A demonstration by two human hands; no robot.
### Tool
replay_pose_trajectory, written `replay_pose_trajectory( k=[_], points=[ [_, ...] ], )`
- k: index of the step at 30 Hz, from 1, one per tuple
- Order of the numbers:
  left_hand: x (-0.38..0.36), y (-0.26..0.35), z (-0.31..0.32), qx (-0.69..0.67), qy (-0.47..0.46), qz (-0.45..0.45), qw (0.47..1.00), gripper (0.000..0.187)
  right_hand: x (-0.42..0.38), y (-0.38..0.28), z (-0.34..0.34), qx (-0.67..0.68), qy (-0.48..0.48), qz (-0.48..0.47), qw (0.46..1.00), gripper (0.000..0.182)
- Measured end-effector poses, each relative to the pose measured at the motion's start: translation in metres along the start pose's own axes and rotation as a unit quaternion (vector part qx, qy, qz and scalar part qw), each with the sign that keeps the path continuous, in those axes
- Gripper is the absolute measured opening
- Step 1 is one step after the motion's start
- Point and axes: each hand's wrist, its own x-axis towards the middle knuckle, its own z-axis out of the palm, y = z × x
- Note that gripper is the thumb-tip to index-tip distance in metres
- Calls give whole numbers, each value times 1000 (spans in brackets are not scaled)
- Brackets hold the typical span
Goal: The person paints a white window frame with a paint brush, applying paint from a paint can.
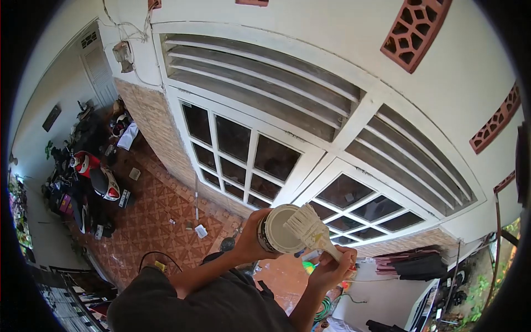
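Note:
My left hand is wrapped round the side of a paint can, whose open top faces me and shows pale paint inside. In my right hand is the handle of a wide paintbrush. Its bristles are coated in whitish paint and overlap the can's right rim in this view. Both hands are in front of my body, below a white-framed window with several glass panes.
Slatted vents run above the window panes. Far below on the left, a red and white motorbike stands on the patterned tile floor. A long pole leans near the wall. Dark clothes hang at lower right.

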Motion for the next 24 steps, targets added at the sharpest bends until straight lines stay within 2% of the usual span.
replay_pose_trajectory(
  k=[3,10,14,20,21,24],
  points=[
    [10,-1,-7,11,10,4,1000,110,4,8,16,16,10,13,1000,30],
    [40,1,-15,1,22,15,1000,110,21,18,43,59,-52,-25,997,27],
    [57,11,-19,20,34,31,999,111,34,19,55,73,-31,-46,996,26],
    [77,1,-22,21,49,27,998,111,55,11,83,86,61,-115,988,28],
    [81,3,-22,34,47,26,998,113,59,9,89,90,74,-115,986,24],
    [94,10,-25,58,45,20,997,116,80,10,99,118,96,-140,978,29]
  ],
)
